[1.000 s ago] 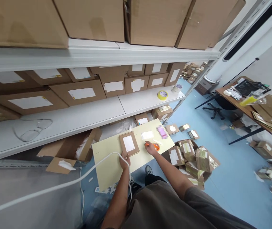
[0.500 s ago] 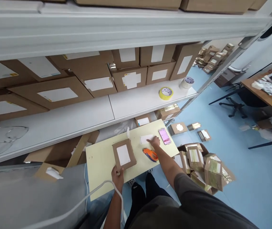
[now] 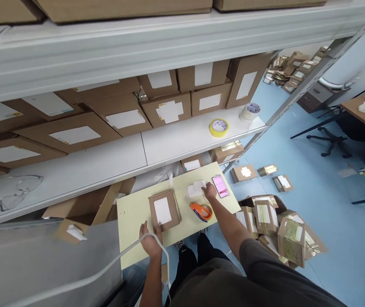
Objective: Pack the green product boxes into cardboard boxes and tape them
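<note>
A small brown cardboard box (image 3: 176, 204) with a white label on its face lies on the pale yellow board (image 3: 131, 230). At its lower left corner is my left hand (image 3: 151, 244), fingers spread, the thumb close to the box edge. My right hand (image 3: 210, 191) has its fingers pinched at the right end of a white paper label (image 3: 195, 189), which looks partly raised or overlapped there. Just below the label rests an orange and blue tape cutter (image 3: 201, 211). A phone with a pink screen (image 3: 220, 186) lies right of my right hand.
Behind the board runs a white shelf (image 3: 112, 157) with labelled boxes, a yellow tape roll (image 3: 219, 127), a clear tape roll (image 3: 251, 111) and glasses (image 3: 16, 192). A white cable (image 3: 131, 247) arcs past my left wrist. Taped parcels (image 3: 291, 238) are piled on the floor at right.
My left hand has loosened from the box and moved slightly left, its fingers spreading. My right hand has stayed at the label, whose right part now looks raised. The view has shifted a little.
</note>
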A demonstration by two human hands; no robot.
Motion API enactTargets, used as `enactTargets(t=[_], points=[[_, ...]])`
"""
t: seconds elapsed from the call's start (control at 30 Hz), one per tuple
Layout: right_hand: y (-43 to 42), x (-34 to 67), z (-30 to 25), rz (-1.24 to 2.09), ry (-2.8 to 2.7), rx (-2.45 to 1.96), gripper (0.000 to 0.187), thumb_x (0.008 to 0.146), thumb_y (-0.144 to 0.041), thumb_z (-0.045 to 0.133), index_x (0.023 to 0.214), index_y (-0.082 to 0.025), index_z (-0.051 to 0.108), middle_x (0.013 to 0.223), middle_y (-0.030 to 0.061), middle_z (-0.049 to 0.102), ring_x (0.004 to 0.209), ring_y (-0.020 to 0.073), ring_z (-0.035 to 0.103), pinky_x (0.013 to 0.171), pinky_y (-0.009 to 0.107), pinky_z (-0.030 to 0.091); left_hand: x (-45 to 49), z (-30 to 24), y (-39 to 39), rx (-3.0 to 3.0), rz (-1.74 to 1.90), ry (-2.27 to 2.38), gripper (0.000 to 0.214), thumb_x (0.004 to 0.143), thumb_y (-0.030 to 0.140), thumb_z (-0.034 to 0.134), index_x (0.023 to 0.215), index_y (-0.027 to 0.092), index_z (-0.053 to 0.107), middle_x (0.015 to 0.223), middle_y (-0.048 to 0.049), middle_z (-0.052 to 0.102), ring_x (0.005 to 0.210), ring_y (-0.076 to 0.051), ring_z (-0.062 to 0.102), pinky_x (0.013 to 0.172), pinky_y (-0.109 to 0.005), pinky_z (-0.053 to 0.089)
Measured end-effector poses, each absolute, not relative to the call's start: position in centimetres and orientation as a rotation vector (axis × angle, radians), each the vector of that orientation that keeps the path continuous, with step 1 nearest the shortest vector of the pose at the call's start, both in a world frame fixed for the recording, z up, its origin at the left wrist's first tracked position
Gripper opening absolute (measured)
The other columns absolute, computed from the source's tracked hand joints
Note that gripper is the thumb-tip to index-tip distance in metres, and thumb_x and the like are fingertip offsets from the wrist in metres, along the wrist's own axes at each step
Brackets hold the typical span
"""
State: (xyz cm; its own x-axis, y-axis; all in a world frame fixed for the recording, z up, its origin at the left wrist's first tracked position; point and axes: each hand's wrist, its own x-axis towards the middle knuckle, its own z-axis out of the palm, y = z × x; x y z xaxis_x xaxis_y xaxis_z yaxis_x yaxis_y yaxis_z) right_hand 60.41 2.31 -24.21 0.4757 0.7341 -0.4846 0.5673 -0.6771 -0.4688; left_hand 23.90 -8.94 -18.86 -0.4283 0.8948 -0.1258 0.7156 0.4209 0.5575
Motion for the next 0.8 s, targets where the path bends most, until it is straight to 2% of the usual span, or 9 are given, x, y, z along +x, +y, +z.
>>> enactTargets(t=[0.03,0.13,0.3,0.37,0.43,0.5,0.63,0.7,0.8], points=[[2.0,60.5,-23.7,0.984,-1.120,-2.430,0.022,0.099,-0.040,0.073,0.110,-0.021,0.068,0.112,0.0123,0.080,0.097,0.0251,0.074,0.072,0.030,0.045,24.9,-18.0,-8.1,1.472,0.648,2.234,0.067,0.100,0.050,0.058,0.161,0.023,0.054,0.164,-0.0169,0.058,0.157,-0.040,0.051,0.129,-0.055,0.047],[0.7,60.5,-22.2,0.961,-1.141,-2.276,0.025,0.097,-0.047,0.073,0.096,-0.023,0.065,0.096,0.0072,0.077,0.085,0.0237,0.070,0.067,0.029,0.042,29.9,-15.6,-4.7,1.664,0.573,1.875,0.058,0.102,0.042,0.057,0.158,0.025,0.058,0.162,-0.0134,0.062,0.154,-0.031,0.056,0.130,-0.047,0.046],[-2.4,59.3,-19.5,0.871,-1.157,-2.096,0.033,0.095,-0.055,0.070,0.084,-0.026,0.060,0.083,0.0024,0.069,0.075,0.0224,0.063,0.067,0.030,0.044,40.2,-12.0,1.9,1.843,0.438,1.469,0.058,0.098,0.028,0.067,0.156,0.022,0.064,0.167,-0.0126,0.058,0.161,-0.032,0.047,0.137,-0.050,0.034],[-3.4,58.9,-18.5,0.850,-1.181,-2.061,0.032,0.096,-0.055,0.068,0.085,-0.025,0.062,0.084,0.0029,0.070,0.077,0.0226,0.063,0.069,0.030,0.046,42.8,-11.0,3.5,1.917,0.320,1.410,0.051,0.095,0.029,0.074,0.144,0.020,0.074,0.157,-0.0156,0.068,0.155,-0.035,0.053,0.134,-0.050,0.038],[-4.2,58.7,-17.5,0.873,-1.231,-2.027,0.028,0.095,-0.052,0.071,0.091,-0.024,0.068,0.089,0.0040,0.072,0.081,0.0234,0.065,0.074,0.031,0.050,43.8,-10.4,4.4,1.930,0.182,1.333,0.038,0.094,0.026,0.074,0.130,0.019,0.082,0.140,-0.0162,0.078,0.140,-0.036,0.066,0.127,-0.050,0.045],[-4.8,59.0,-16.6,0.940,-1.297,-1.954,0.030,0.089,-0.045,0.078,0.110,-0.023,0.074,0.103,0.0064,0.077,0.090,0.0247,0.069,0.081,0.033,0.054,43.3,-10.0,4.6,1.886,0.130,1.290,0.031,0.093,0.020,0.072,0.121,0.020,0.085,0.131,-0.0148,0.082,0.129,-0.034,0.073,0.120,-0.047,0.050],[-4.7,59.8,-14.7,1.132,-1.379,-1.733,0.074,0.081,-0.026,0.081,0.153,-0.027,0.065,0.148,0.0118,0.070,0.123,0.0286,0.070,0.094,0.038,0.059,39.5,-9.3,4.3,1.803,0.186,1.283,0.031,0.084,0.010,0.072,0.109,0.020,0.088,0.127,-0.0145,0.084,0.124,-0.033,0.075,0.116,-0.046,0.052],[-3.6,59.6,-13.8,1.188,-1.451,-1.610,0.070,0.082,-0.021,0.077,0.151,-0.030,0.069,0.158,0.0101,0.066,0.138,0.0296,0.065,0.107,0.043,0.057,37.3,-8.6,4.1,1.823,0.161,1.255,0.030,0.083,0.009,0.072,0.103,0.021,0.089,0.121,-0.0136,0.085,0.119,-0.034,0.077,0.114,-0.046,0.054],[-1.2,58.4,-12.5,1.244,-1.622,-1.408,0.042,0.082,-0.022,0.081,0.123,-0.031,0.084,0.154,0.0064,0.071,0.147,0.0304,0.060,0.122,0.048,0.047,34.5,-7.1,4.1,1.838,0.118,1.273,0.025,0.082,0.011,0.073,0.097,0.022,0.089,0.112,-0.0107,0.086,0.114,-0.034,0.077,0.112,-0.045,0.055]])
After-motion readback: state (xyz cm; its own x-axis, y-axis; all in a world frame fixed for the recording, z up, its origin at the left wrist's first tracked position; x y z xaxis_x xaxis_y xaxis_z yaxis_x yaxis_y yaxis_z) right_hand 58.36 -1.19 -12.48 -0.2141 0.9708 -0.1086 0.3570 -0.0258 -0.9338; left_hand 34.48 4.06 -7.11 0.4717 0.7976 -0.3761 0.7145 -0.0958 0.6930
